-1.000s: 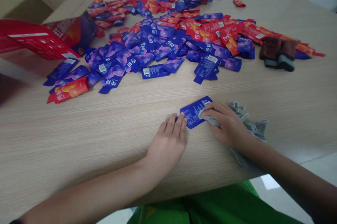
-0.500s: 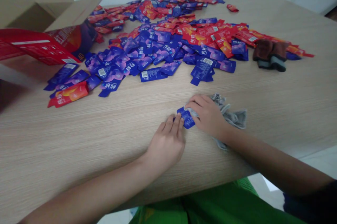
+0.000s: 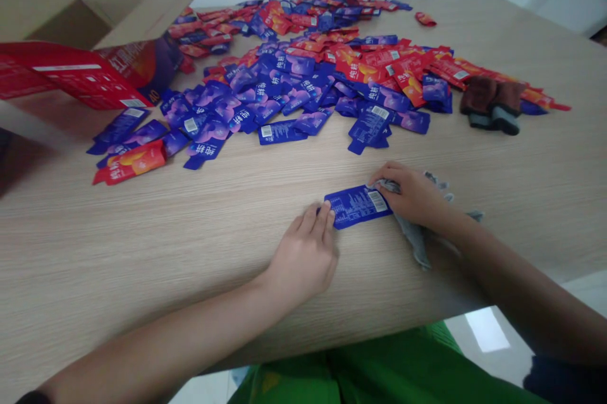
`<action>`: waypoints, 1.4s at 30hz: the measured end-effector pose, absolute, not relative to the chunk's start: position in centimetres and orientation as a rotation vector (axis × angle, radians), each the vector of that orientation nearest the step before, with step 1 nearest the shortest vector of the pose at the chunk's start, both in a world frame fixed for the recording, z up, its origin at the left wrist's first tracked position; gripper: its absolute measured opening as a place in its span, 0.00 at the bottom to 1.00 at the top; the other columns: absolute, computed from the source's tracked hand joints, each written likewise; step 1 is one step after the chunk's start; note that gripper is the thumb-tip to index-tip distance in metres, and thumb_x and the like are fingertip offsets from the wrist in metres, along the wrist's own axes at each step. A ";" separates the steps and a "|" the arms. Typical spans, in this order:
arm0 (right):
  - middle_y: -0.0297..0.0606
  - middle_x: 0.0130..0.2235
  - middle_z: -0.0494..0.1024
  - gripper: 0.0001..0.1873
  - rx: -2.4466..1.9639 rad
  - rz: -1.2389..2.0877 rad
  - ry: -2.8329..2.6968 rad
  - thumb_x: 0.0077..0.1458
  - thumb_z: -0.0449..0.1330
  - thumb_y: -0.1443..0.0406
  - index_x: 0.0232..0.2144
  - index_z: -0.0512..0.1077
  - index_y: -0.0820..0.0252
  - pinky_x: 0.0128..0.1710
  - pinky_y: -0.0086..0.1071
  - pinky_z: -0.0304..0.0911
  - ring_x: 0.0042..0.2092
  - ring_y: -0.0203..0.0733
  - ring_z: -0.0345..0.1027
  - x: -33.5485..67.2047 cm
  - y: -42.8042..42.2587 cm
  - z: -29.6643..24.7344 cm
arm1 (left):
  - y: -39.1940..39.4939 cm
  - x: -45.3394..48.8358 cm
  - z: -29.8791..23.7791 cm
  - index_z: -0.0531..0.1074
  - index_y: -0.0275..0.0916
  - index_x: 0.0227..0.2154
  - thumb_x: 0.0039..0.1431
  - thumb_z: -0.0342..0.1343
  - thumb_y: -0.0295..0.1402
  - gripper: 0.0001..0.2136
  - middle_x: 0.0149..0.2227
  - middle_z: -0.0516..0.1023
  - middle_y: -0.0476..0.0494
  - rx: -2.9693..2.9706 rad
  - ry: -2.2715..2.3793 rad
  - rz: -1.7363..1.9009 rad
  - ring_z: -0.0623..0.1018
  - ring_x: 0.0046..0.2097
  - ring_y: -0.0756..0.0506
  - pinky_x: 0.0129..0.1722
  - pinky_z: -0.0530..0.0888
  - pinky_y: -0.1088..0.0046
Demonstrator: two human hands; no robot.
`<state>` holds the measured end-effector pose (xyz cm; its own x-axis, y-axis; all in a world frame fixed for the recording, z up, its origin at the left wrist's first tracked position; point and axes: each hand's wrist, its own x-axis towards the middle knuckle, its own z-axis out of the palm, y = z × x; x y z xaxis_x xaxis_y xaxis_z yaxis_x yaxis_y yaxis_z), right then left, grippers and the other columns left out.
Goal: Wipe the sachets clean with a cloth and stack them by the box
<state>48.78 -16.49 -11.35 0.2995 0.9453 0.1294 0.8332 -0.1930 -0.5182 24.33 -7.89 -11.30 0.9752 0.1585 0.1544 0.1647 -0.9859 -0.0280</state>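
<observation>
A blue pouch (image 3: 355,207) lies flat on the wooden table (image 3: 199,252), its printed back with a white barcode facing up. At its left end, the fingers of my left hand (image 3: 303,252) are close together and pin it to the tabletop; the thumb is hidden. My right hand (image 3: 417,196) is closed around a crumpled grey cloth (image 3: 412,243) at the pouch's right end. A fold of the cloth shows at the fingertips near the upper right corner, and the rest trails under the palm and wrist.
Many blue pouches (image 3: 284,85) and red pouches (image 3: 379,57) lie heaped across the back. An open cardboard box (image 3: 137,66) stands at the left. Brown-and-grey bundled fabric (image 3: 490,100) sits at the right. A lone red pouch (image 3: 425,19) lies at the far right.
My right hand has slid the cloth rightward along the pouch, uncovering its printed back and barcode. My left hand stays on the left end. The view has shifted slightly.
</observation>
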 end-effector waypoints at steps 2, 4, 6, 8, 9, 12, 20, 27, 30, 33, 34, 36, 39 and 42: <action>0.39 0.36 0.75 0.08 -2.069 0.269 -1.561 0.54 0.56 0.69 0.32 0.76 0.57 0.42 0.40 0.64 0.39 0.46 0.70 48.6 -16.2 -10.6 | -7.9 24.3 -11.2 0.68 0.17 0.55 0.59 0.50 0.32 0.25 0.59 0.67 0.22 -3.101 -0.253 -0.217 0.70 0.58 0.30 0.52 0.71 0.57; 0.39 0.37 0.75 0.09 -1.984 0.218 -1.557 0.54 0.56 0.70 0.33 0.75 0.56 0.41 0.40 0.65 0.39 0.45 0.70 47.6 -15.9 -10.0 | -7.9 24.3 -11.2 0.68 0.17 0.55 0.60 0.50 0.32 0.25 0.60 0.67 0.21 -3.108 -0.241 -0.183 0.69 0.58 0.29 0.52 0.71 0.56; 0.39 0.38 0.74 0.10 -1.855 0.193 -1.623 0.56 0.55 0.71 0.36 0.75 0.56 0.42 0.40 0.65 0.41 0.44 0.69 46.0 -15.7 -9.9 | -7.8 24.3 -11.1 0.68 0.17 0.55 0.60 0.49 0.32 0.24 0.60 0.67 0.20 -3.106 -0.219 -0.147 0.69 0.58 0.29 0.51 0.71 0.55; 0.41 0.40 0.74 0.12 -1.773 0.177 -1.768 0.55 0.54 0.72 0.38 0.74 0.57 0.45 0.41 0.64 0.43 0.46 0.67 44.2 -15.5 -10.3 | -7.7 24.4 -11.1 0.68 0.17 0.55 0.60 0.49 0.31 0.24 0.59 0.67 0.20 -3.095 -0.197 -0.127 0.69 0.58 0.29 0.50 0.71 0.56; 0.42 0.40 0.74 0.13 -1.777 0.154 -1.837 0.54 0.54 0.73 0.39 0.74 0.58 0.46 0.43 0.63 0.44 0.47 0.66 43.6 -15.5 -10.6 | -7.6 24.4 -11.0 0.68 0.17 0.55 0.60 0.49 0.30 0.23 0.59 0.67 0.20 -3.086 -0.189 -0.126 0.69 0.58 0.29 0.49 0.71 0.56; 0.44 0.42 0.73 0.14 -1.874 0.087 -1.900 0.52 0.55 0.74 0.39 0.75 0.61 0.48 0.46 0.62 0.46 0.51 0.65 43.3 -15.9 -11.7 | -7.5 24.5 -11.1 0.68 0.18 0.54 0.60 0.50 0.30 0.23 0.59 0.68 0.21 -3.056 -0.184 -0.146 0.70 0.57 0.30 0.48 0.72 0.57; 0.40 0.37 0.73 0.11 -2.018 0.183 -1.595 0.55 0.55 0.70 0.37 0.76 0.56 0.43 0.43 0.65 0.41 0.47 0.69 48.5 -17.8 -12.5 | -7.3 24.3 -11.6 0.68 0.18 0.54 0.60 0.52 0.29 0.23 0.59 0.68 0.21 -3.028 -0.170 -0.189 0.71 0.57 0.31 0.49 0.72 0.59; 0.40 0.39 0.73 0.11 -1.842 0.123 -1.608 0.56 0.55 0.71 0.38 0.75 0.55 0.43 0.41 0.65 0.42 0.46 0.68 45.3 -17.1 -10.0 | -7.4 24.5 -11.3 0.70 0.19 0.54 0.60 0.52 0.30 0.22 0.59 0.69 0.23 -3.009 -0.163 -0.184 0.72 0.56 0.31 0.49 0.73 0.60; 0.42 0.41 0.73 0.12 -1.809 0.100 -1.751 0.55 0.55 0.73 0.39 0.75 0.57 0.45 0.44 0.64 0.45 0.48 0.67 43.5 -17.0 -10.5 | -7.4 24.5 -11.2 0.70 0.20 0.53 0.59 0.53 0.30 0.22 0.58 0.69 0.23 -2.996 -0.162 -0.192 0.73 0.55 0.32 0.48 0.74 0.60; 0.44 0.41 0.73 0.13 -1.936 0.054 -1.770 0.53 0.55 0.74 0.39 0.75 0.57 0.47 0.46 0.63 0.45 0.50 0.66 43.7 -17.5 -11.7 | -7.3 24.5 -11.3 0.71 0.20 0.53 0.58 0.54 0.29 0.22 0.58 0.70 0.24 -2.987 -0.159 -0.220 0.73 0.55 0.32 0.46 0.75 0.61; 0.43 0.41 0.72 0.13 -1.979 0.059 -1.726 0.54 0.55 0.73 0.39 0.75 0.57 0.46 0.46 0.64 0.45 0.50 0.66 44.4 -17.7 -12.1 | -7.3 24.4 -11.4 0.71 0.20 0.53 0.57 0.55 0.29 0.22 0.58 0.70 0.24 -2.985 -0.156 -0.232 0.73 0.55 0.32 0.46 0.75 0.61; 0.42 0.39 0.72 0.12 -2.035 0.106 -1.623 0.55 0.55 0.71 0.39 0.74 0.56 0.45 0.44 0.65 0.43 0.48 0.68 46.0 -18.3 -12.5 | -7.3 24.4 -11.5 0.71 0.20 0.53 0.57 0.55 0.29 0.22 0.58 0.70 0.24 -2.980 -0.143 -0.253 0.73 0.55 0.32 0.46 0.75 0.61; 0.39 0.37 0.72 0.10 -2.070 0.189 -1.545 0.56 0.56 0.69 0.38 0.75 0.55 0.43 0.42 0.66 0.41 0.46 0.69 48.2 -18.9 -12.6 | -7.3 24.4 -11.6 0.71 0.21 0.53 0.57 0.55 0.29 0.22 0.58 0.70 0.25 -2.971 -0.138 -0.271 0.73 0.55 0.32 0.46 0.75 0.62; 0.39 0.37 0.73 0.10 -2.069 0.190 -1.578 0.55 0.56 0.69 0.38 0.75 0.55 0.42 0.42 0.65 0.41 0.47 0.69 48.8 -19.0 -12.0 | -7.4 24.4 -11.5 0.71 0.21 0.53 0.58 0.54 0.29 0.21 0.58 0.70 0.25 -2.955 -0.157 -0.259 0.74 0.55 0.33 0.46 0.75 0.62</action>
<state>48.84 -18.97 -12.01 0.3093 0.9299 0.1993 0.8559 -0.1808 -0.4846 24.41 -7.41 -11.55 0.9794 0.0892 0.1814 0.1190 -0.9799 -0.1603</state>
